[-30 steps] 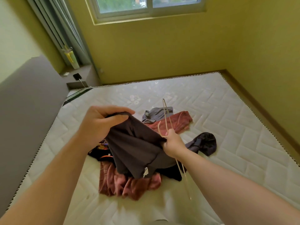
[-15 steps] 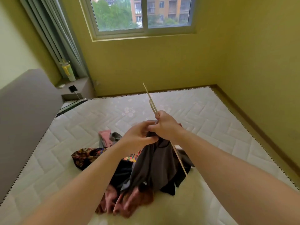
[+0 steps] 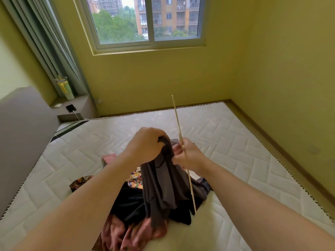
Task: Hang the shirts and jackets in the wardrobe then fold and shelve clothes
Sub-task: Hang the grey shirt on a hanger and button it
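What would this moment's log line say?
stage: fitting hanger | left hand: grips grey shirt | right hand: holds hanger | below: clothes pile on mattress

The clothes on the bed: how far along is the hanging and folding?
Nothing looks finished; no wardrobe shows. In hand: the left hand grips the grey shirt, the right hand holds the hanger beside it. Left: the pile on the mattress.

no readable text, no labels, no brands, no numbers, no signs anywhere

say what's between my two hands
Head view: bunched fabric of the grey shirt, gripped by the left hand, fills the gap to the right hand holding the hanger.
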Tool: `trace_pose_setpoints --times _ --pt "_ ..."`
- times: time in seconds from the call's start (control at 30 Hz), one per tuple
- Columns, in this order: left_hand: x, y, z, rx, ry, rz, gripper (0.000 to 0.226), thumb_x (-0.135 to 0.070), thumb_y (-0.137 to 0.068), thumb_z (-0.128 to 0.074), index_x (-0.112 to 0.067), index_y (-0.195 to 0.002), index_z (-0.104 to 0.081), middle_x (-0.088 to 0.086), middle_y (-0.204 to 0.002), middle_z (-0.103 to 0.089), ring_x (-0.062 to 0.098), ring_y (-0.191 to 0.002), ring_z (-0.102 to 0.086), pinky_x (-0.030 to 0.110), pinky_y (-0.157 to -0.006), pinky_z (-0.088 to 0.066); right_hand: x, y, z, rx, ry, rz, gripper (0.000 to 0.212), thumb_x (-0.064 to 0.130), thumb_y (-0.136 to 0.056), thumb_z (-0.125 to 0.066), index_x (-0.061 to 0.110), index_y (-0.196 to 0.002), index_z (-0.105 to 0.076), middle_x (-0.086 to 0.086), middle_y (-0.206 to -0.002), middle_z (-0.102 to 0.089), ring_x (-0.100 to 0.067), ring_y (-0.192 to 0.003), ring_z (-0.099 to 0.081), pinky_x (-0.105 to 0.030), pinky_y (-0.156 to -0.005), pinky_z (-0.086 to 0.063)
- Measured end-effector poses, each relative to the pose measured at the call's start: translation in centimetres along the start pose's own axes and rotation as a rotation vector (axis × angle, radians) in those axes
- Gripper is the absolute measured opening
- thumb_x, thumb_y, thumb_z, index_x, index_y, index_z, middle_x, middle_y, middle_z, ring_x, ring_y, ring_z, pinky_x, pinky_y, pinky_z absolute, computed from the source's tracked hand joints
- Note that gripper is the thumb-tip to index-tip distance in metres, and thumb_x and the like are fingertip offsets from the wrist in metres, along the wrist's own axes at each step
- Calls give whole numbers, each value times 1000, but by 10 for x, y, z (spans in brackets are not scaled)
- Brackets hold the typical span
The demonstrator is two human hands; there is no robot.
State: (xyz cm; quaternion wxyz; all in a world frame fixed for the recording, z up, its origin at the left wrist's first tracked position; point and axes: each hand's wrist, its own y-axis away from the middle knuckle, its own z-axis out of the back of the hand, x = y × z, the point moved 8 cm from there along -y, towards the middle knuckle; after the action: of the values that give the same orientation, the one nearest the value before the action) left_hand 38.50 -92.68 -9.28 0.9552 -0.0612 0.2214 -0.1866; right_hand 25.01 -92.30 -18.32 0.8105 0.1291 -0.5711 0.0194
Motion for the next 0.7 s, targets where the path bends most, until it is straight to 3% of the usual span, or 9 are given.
trace_pose_setpoints --times 0.1,0.2,0.27,0.33,0.43,0.57,0.63,0.7 --pt "-11 3 29 -111 80 -1 19 -19 -92 -56 -26 -97 -73 -8 -95 -73 16 -89 -64 31 -78 -52 -22 1 -8 -11 78 -47 42 12 -70 -82 26 -89 -47 7 -90 -59 3 -74 -60 -10 -60 -49" --pt "-17 10 57 -245 259 30 19 -30 -86 -54 -22 -83 -71 -10 -77 -69 10 -76 -62 28 -68 -50 -37 2 -21 -5 110 -100 31 23 -82 -76 22 -102 -52 3 -104 -65 -15 -97 -63 -38 -90 -54" --pt "-9 13 69 -321 346 72 22 -30 -82 -54 -15 -74 -68 -5 -65 -63 10 -63 -56 26 -59 -43 -37 1 -16 -109 193 -124 27 29 -89 -66 16 -109 -53 -2 -103 -64 -24 -100 -63 -47 -94 -51" --pt "5 17 68 -325 415 143 27 -29 -82 -55 -6 -68 -60 0 -55 -49 11 -52 -42 26 -51 -33 -28 1 -4 -237 359 -137 17 28 -93 -56 16 -104 -52 -2 -98 -60 -28 -101 -59 -47 -95 -45" --pt "37 22 60 -315 484 309 30 -31 -77 -58 -2 -71 -61 -7 -54 -43 8 -53 -40 27 -54 -32 -5 1 13 -296 484 -74 7 28 -95 -52 22 -91 -51 1 -88 -58 -28 -93 -57 -43 -90 -42" --pt "63 26 31 -169 584 501 6 -19 -79 -64 -17 -73 -65 -3 -67 -58 15 -67 -52 29 -57 -35 29 2 31 -315 260 60 18 30 -90 -58 25 -81 -44 3 -78 -55 -20 -72 -54 -38 -68 -45" --pt "57 30 6 26 635 484 18 -7 -76 -68 -20 -86 -64 2 -78 -66 18 -69 -58 27 -56 -42 46 1 36 -313 227 102 14 25 -85 -57 27 -84 -43 3 -79 -54 -16 -69 -51 -35 -65 -42" --pt "40 36 -19 245 671 400 34 -16 -67 -72 -27 -99 -66 0 -90 -74 18 -81 -69 31 -72 -55 60 1 37 -287 209 153 22 17 -83 -57 28 -82 -38 4 -77 -50 -13 -65 -45 -28 -59 -37"
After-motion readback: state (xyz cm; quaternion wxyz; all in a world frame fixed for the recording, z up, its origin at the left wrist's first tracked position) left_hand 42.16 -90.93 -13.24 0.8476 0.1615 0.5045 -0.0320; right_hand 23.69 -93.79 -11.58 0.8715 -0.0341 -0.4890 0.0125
